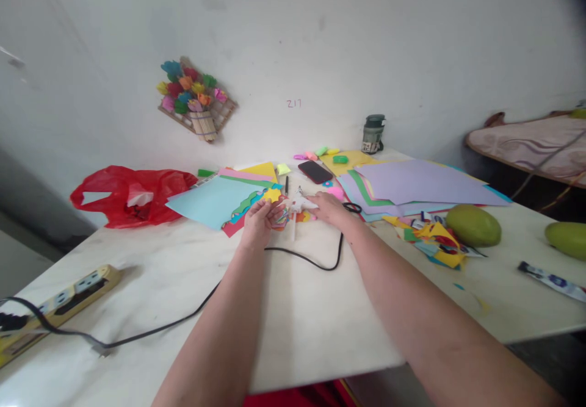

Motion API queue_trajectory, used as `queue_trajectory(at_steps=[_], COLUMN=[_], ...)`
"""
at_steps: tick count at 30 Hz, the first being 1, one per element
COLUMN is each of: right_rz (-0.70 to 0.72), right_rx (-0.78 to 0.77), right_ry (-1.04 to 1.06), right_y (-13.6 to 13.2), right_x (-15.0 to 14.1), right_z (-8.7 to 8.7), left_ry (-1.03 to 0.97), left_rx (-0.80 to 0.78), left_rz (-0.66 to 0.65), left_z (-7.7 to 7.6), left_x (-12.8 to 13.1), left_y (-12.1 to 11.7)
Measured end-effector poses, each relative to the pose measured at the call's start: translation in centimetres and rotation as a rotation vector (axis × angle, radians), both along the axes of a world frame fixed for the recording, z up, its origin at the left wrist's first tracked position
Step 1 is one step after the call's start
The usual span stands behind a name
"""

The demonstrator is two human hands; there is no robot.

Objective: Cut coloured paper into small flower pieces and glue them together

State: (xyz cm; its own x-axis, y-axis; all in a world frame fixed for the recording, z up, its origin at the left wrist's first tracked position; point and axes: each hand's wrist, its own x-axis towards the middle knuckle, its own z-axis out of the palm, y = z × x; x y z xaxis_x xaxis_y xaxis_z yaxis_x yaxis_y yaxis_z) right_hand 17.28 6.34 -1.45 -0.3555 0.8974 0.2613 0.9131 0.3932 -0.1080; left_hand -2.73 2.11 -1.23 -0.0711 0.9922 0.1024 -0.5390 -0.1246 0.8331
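Note:
My left hand (260, 216) lies palm up on the white table (293, 327), its fingers loosely curled around a small multicoloured paper piece (281, 217). My right hand (330, 205) rests palm down, its fingers closed on a white glue gun (300, 202) whose nozzle points down toward the paper piece. A black cord (320, 265) runs from the glue gun across the table to the left. Both forearms reach out from the near edge.
Coloured paper sheets (220, 202) lie behind the hands, and a purple stack (421, 182) sits at the right. Also here: a phone (315, 171), scissors (351, 207), paper scraps (434, 242), two green mangoes (473, 225), a red plastic bag (132, 194), a power strip (59, 303), a small jar (373, 133).

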Motion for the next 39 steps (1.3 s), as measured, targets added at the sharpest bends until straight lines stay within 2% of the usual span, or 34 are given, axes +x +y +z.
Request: queue_trajectory(at_steps=[6,10,15,25,27,29,32,34,36,39], right_rz=[0.038,0.122,0.183,0.23,0.234,0.197,0.157,0.198,0.239,0.242], right_rx=[0.12,0.084,-0.013,-0.007,0.036,0.045,-0.077,-0.193,-0.279,-0.318], right_ry=[0.022,-0.028,-0.033,0.04,0.125,0.312,0.687,0.904,1.049,1.138], right_y=[-1.3,-1.9,-1.8,-1.3,-1.3,-1.2,-1.1,-1.2,-1.2,-1.3], right_x=[0.8,0.9,0.9,1.2,1.1,0.8,0.4,0.1,-0.1,-0.2], right_z=[1.5,2.4,2.2,1.7,1.9,2.0,2.1,2.1,2.1,2.3], left_ry=[0.027,0.072,0.105,0.115,0.113,0.103,0.086,0.085,0.088,0.09], left_rx=[-0.008,-0.013,-0.011,-0.003,0.004,0.014,0.015,0.012,0.013,0.016], left_rz=[-0.049,-0.071,-0.085,-0.083,-0.079,-0.072,-0.066,-0.068,-0.073,-0.078], left_z=[0.0,-0.2,-0.2,-0.3,-0.3,-0.2,-0.2,-0.2,-0.3,-0.3], left_x=[0.3,0.4,0.6,0.5,0.4,0.4,0.4,0.4,0.3,0.3], left_y=[-0.2,-0.4,-0.4,-0.4,-0.4,-0.5,-0.4,-0.4,-0.4,-0.4])
